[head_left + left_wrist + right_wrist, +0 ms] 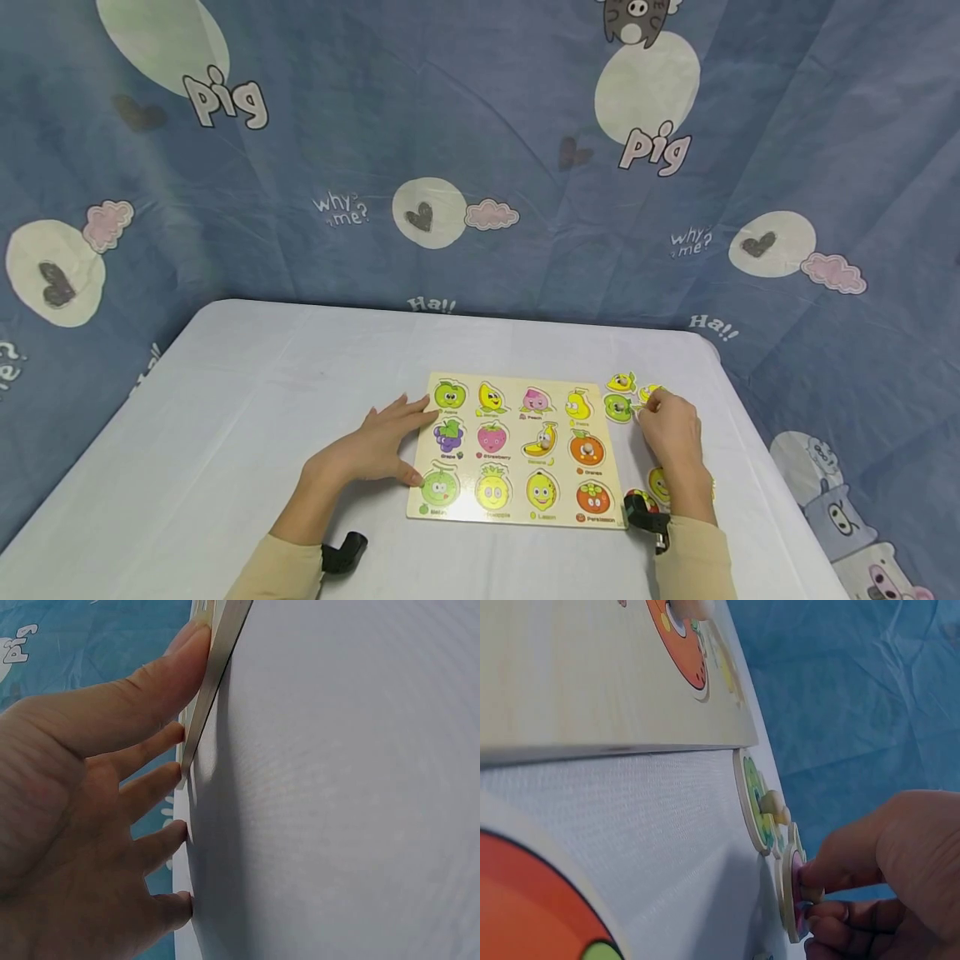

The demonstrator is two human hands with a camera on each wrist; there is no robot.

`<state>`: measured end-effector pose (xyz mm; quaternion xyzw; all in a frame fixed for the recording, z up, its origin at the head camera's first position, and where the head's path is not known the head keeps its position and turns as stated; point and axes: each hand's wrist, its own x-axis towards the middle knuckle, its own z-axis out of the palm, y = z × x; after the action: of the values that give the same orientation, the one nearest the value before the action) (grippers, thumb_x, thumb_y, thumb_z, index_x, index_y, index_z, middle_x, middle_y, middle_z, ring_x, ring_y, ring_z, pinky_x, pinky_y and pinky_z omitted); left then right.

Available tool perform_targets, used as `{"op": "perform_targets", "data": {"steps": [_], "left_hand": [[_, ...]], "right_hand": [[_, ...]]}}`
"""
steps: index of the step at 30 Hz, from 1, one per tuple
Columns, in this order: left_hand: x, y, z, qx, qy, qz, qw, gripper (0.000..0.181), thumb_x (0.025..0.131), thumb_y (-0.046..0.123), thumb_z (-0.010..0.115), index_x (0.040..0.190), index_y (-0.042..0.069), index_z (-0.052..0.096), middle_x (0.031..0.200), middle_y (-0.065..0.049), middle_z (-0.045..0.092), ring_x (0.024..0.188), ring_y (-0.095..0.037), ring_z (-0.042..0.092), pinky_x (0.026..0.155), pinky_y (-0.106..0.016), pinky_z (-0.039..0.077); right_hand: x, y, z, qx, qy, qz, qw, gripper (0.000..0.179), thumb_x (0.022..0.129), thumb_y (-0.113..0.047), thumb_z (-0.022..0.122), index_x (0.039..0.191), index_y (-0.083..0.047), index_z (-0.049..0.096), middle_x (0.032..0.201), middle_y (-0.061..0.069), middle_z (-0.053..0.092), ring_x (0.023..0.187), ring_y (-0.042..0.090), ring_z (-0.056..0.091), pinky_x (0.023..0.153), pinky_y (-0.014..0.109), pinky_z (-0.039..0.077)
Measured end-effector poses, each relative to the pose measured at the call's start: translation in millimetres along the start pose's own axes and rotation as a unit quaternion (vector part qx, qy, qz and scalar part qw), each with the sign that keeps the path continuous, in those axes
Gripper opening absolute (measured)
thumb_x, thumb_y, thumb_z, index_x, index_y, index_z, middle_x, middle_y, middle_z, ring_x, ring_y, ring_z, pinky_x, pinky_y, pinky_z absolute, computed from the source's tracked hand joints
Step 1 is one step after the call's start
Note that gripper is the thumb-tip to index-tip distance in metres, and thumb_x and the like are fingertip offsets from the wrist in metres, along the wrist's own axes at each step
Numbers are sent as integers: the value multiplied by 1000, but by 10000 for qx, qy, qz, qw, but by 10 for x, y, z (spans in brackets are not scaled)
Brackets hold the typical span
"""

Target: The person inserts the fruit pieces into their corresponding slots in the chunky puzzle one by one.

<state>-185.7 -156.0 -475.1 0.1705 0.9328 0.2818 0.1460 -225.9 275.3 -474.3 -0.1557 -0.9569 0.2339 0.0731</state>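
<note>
A wooden fruit puzzle board (516, 454) lies flat, with rows of fruit pictures. My left hand (378, 442) rests at its left side, fingers spread, the thumb and some fingertips touching the edge. Seen from the left wrist, the thumb (187, 656) presses on the board's rim. My right hand (672, 429) is beyond the board's right edge among loose pieces. Its thumb and fingers pinch the small knob (811, 892) of a pink puzzle piece (796, 874), which stands close over the cloth. Next to it is a green apple piece (618, 408) with a wooden knob.
A yellow piece (621, 382) lies behind the apple piece. Nearer me, a round yellow piece (658, 483) and a red piece (637, 495) are partly hidden by my right wrist and its camera. White cloth (315, 367) covers the table; a blue printed curtain (480, 125) hangs behind.
</note>
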Motion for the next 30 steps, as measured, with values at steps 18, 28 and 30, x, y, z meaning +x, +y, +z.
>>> {"op": "perform_targets", "data": {"steps": [18, 28, 30], "left_hand": [[8, -34, 29, -24, -23, -49, 10000, 100, 62, 35, 91, 150, 20, 45, 165, -4, 27, 156, -34, 10, 121, -68, 3], [11, -45, 27, 36, -22, -18, 10000, 101, 62, 37, 91, 150, 19, 45, 165, -5, 27, 156, -35, 10, 121, -68, 3], [12, -48, 29, 48, 5, 9, 10000, 102, 61, 38, 91, 150, 19, 45, 165, -6, 27, 156, -36, 10, 120, -69, 4]], "right_hand": [[20, -49, 10, 11, -143, -426, 9990, 14, 81, -7, 53, 87, -3, 65, 92, 16, 63, 82, 29, 53, 67, 36, 40], [15, -102, 49, 129, -117, -668, 9976, 10, 82, -6, 55, 87, -4, 64, 89, 14, 61, 81, 28, 53, 67, 36, 40], [17, -121, 52, 132, -82, -781, 9968, 10, 82, -6, 55, 86, -5, 64, 87, 14, 60, 81, 27, 52, 67, 35, 40]]}}
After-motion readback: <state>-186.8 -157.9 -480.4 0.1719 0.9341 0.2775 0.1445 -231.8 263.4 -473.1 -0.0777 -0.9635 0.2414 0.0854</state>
